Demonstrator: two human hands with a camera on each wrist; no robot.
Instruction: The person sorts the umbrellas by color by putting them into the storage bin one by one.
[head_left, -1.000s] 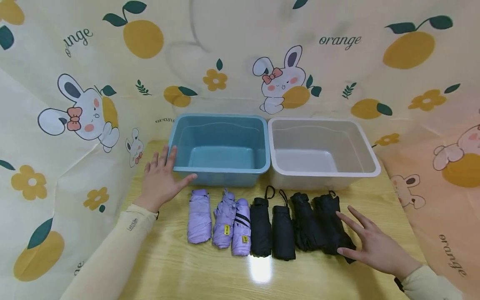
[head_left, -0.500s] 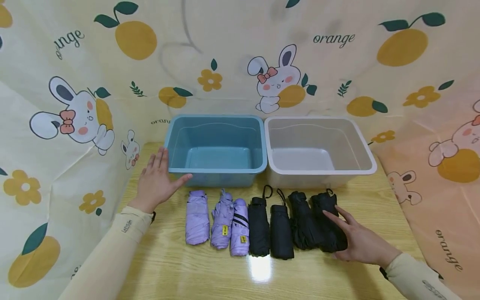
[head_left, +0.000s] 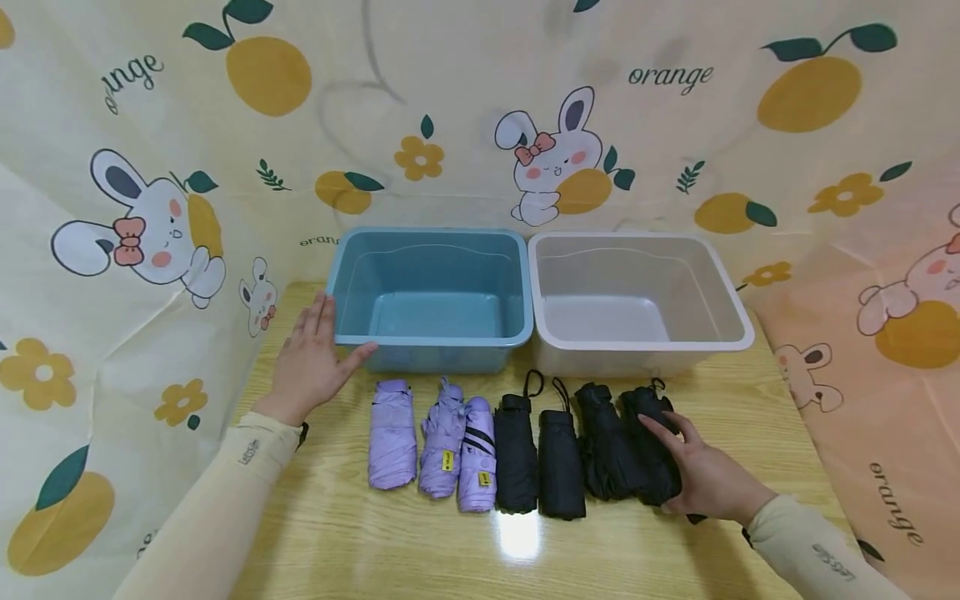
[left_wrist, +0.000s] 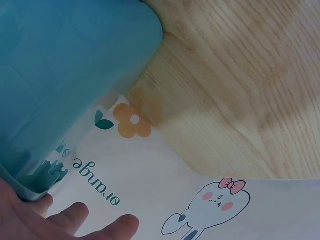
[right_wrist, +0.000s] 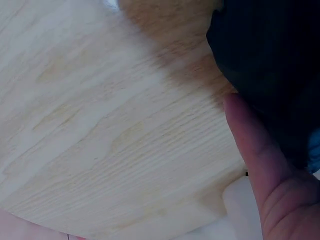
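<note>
In the head view, seven folded umbrellas would be several lying in a row: purple ones on the left, including a plain purple umbrella (head_left: 392,435), and black ones on the right. My right hand (head_left: 708,477) grips the rightmost black umbrella (head_left: 651,446), fingers over its top and thumb at its lower side. The right wrist view shows the thumb (right_wrist: 255,142) pressed along the dark fabric. With fingers straight, my left hand (head_left: 306,367) rests at the left front corner of a blue bin (head_left: 435,342); in the left wrist view its fingers (left_wrist: 72,217) reach past the rim.
A white bin (head_left: 645,346) stands right against the blue one, behind the umbrellas. Both bins have nothing inside. A printed cloth (head_left: 450,100) hangs behind and at both sides of the wooden table (head_left: 375,550).
My right hand has moved left and closed round the rightmost black umbrella, whose lower end has shifted left. My left hand stays by the blue bin.
</note>
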